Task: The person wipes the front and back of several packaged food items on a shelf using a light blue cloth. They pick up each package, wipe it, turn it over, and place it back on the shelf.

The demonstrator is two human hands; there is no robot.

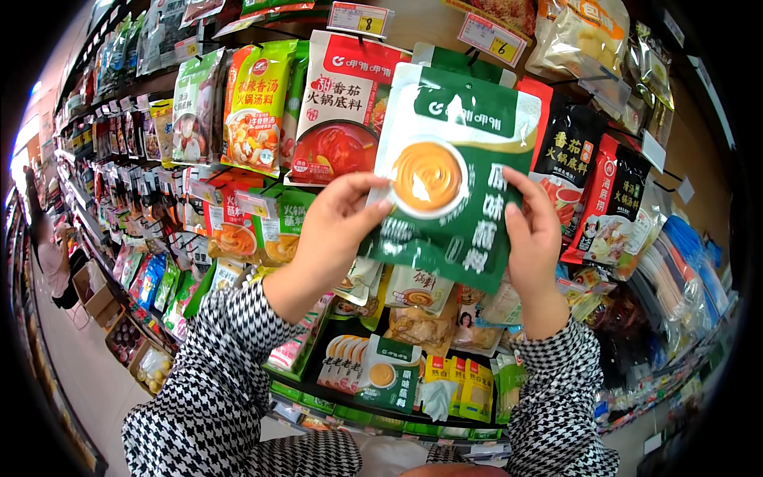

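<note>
Both my hands hold up a green and white sauce pouch (441, 238) that shows a bowl of tan dip and bears writing. My left hand (337, 223) pinches its left edge between thumb and fingers. On the opposite edge, my right hand (533, 238) grips in the same way. The pouch tilts slightly and hides part of the rack behind it. Just behind its top, another green pouch (438, 58) hangs on a hook. A matching green pouch (390, 372) lies on the lower shelf, beneath my hands.
Hotpot soup base packets hang around the pouch: a red and white one (334, 119), a yellow-green one (256, 107) and a black one (569, 149). Yellow packets (477, 387) and a crumpled pale cloth or tissue (438, 398) rest on the lower shelf. Along the left aisle are cardboard boxes (98, 298) and a person (53, 256).
</note>
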